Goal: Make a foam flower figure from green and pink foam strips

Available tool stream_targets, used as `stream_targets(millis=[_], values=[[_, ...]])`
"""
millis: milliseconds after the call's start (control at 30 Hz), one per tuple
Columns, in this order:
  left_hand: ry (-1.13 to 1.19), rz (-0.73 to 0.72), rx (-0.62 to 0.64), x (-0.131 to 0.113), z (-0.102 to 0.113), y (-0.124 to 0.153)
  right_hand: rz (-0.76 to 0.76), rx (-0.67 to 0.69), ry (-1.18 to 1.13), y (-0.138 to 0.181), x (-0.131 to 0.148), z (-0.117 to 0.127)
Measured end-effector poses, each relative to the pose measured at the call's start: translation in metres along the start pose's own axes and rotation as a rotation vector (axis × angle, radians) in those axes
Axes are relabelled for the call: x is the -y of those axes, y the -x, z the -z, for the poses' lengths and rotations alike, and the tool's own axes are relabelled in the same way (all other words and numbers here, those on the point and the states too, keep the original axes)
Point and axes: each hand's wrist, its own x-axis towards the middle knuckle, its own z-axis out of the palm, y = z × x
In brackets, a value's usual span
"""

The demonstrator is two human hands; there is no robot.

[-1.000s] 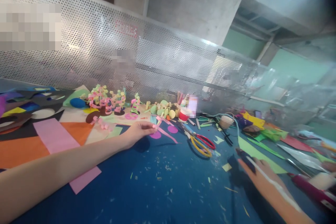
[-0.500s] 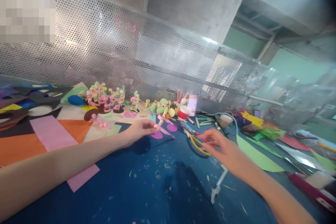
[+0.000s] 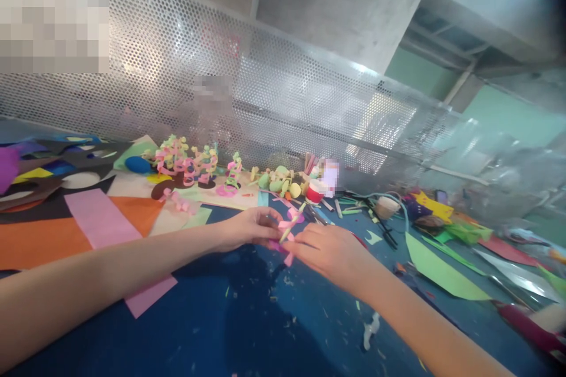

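Thin pink and light-green paper strips (image 3: 292, 226) stand out between my two hands above the blue tabletop. My left hand (image 3: 250, 230) is closed, pinching the strips from the left. From the right, my right hand (image 3: 331, 250) has its fingertips closed on the lower part of the same strips. A purple paper circle lies behind and below, mostly covered by the fingers. Just past my right hand, the blades of a pair of scissors (image 3: 319, 214) show; the hand hides their handles.
Several curled paper flowers (image 3: 177, 159) stand at the back left, beside sheets of orange (image 3: 48, 241) and pink paper (image 3: 95, 221). A red and white cup (image 3: 314, 192) is behind my hands. Green paper (image 3: 442, 268) and a maroon tool (image 3: 528, 324) lie right. A perforated metal screen (image 3: 283, 100) borders the table.
My right hand has moved left, away from the scissors, and has taken hold of the paper strips. My left hand still holds them. The view has shifted slightly.
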Motion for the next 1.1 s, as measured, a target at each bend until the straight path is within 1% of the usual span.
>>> stream_targets(millis=[100, 200, 267, 367, 500, 567, 667, 733, 800, 867, 933, 1033, 1100], values=[[0.008, -0.007, 0.002, -0.001, -0.004, 0.0, -0.017, 0.003, -0.018, -0.002, 0.006, 0.003], [-0.011, 0.004, -0.001, -0.003, -0.006, 0.0, -0.066, 0.002, -0.017, -0.003, 0.009, 0.004], [-0.082, -0.004, 0.006, -0.002, -0.006, 0.0, -0.105, -0.018, -0.008, -0.003, 0.01, 0.005], [-0.26, -0.039, 0.023, 0.001, -0.003, -0.001, -0.154, -0.038, -0.015, -0.005, 0.01, 0.008], [-0.417, -0.061, 0.043, 0.006, -0.002, -0.002, -0.24, -0.057, -0.167, -0.014, 0.009, 0.011], [-0.474, -0.056, 0.037, 0.007, -0.003, -0.001, -0.29, -0.037, -0.266, -0.02, 0.008, 0.013], [-0.54, -0.065, 0.013, 0.009, -0.004, -0.001, -0.372, 0.027, -0.393, -0.029, 0.004, 0.015], [-0.521, -0.099, 0.03, 0.012, -0.003, -0.002, -0.421, 0.124, -0.52, -0.035, 0.0, 0.018], [-0.461, -0.134, 0.081, 0.015, -0.002, -0.002, -0.466, 0.249, -0.731, -0.04, -0.005, 0.02], [-0.404, -0.139, 0.124, 0.015, -0.003, -0.002, -0.525, 0.339, -0.941, -0.046, -0.011, 0.022], [-0.37, -0.141, 0.144, 0.013, -0.004, -0.001, -0.58, 0.398, -1.091, -0.05, -0.016, 0.022], [-0.333, -0.191, 0.15, 0.011, -0.007, 0.0, -0.607, 0.491, -1.227, -0.053, -0.023, 0.018], [-0.313, -0.209, 0.131, 0.012, -0.007, 0.0, -0.63, 0.505, -1.317, -0.053, -0.028, 0.011]])
